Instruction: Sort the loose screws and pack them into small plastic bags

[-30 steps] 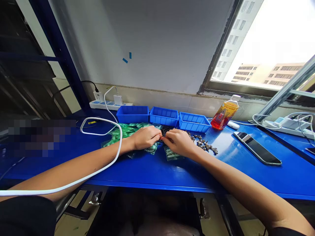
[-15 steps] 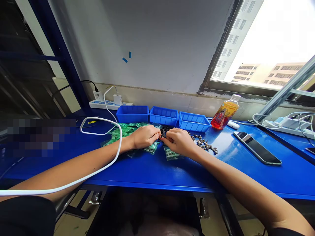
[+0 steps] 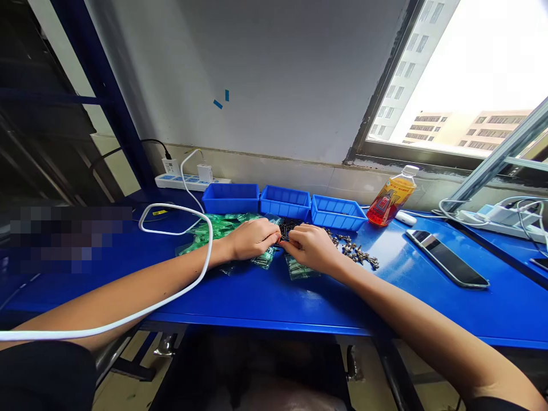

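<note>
My left hand (image 3: 256, 237) is closed, its fingertips pinched together over the edge of the green plastic bags (image 3: 216, 227). Close beside it, my right hand (image 3: 314, 246) is closed too, thumb pressed to the curled fingers. Whatever lies between the fingertips is too small and hidden to make out. Black screws (image 3: 291, 226) are heaped just behind the two hands. A small clear green bag (image 3: 299, 268) lies under my right hand. To the right of that hand spreads a pile of metallic screws (image 3: 357, 254).
Three blue bins (image 3: 285, 202) stand in a row along the wall. A drink bottle (image 3: 391, 197) and a phone (image 3: 447, 258) are on the blue table (image 3: 265, 308) at right. A white cable (image 3: 203, 268) loops over my left forearm. Power strips (image 3: 184, 182) sit at the back.
</note>
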`<state>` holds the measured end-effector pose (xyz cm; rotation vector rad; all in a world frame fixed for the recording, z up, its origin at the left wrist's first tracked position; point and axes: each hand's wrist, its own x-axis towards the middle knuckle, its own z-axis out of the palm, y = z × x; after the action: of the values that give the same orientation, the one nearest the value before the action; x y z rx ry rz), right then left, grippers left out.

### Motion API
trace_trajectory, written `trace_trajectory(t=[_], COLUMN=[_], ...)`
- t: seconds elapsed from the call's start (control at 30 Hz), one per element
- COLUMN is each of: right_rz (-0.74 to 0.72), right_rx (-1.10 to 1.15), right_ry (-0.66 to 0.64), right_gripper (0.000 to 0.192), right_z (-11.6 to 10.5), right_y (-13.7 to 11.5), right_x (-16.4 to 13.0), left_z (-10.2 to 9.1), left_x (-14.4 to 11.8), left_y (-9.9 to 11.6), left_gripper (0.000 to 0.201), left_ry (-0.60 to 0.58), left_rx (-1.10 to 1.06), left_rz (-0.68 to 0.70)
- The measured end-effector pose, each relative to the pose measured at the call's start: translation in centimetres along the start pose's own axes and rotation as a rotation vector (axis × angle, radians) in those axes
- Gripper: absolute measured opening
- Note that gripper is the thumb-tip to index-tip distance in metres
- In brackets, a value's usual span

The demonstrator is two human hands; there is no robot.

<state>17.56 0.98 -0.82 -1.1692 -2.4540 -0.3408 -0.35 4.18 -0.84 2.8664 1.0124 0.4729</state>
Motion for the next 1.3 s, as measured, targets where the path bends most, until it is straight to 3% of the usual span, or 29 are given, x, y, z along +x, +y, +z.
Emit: trace_trajectory(t=[1.3], right_rz=[-0.038], right_rx=[0.022], right_ry=[-0.061], right_gripper=[0.03], right_z=[0.05], right_y=[-0.24], right_x=[-0.06], left_z=[0.08], left_x=[-0.02], left_y=[0.1], left_gripper=[0.028], left_ry=[-0.029], left_rx=[0.039], left_rz=[0.08])
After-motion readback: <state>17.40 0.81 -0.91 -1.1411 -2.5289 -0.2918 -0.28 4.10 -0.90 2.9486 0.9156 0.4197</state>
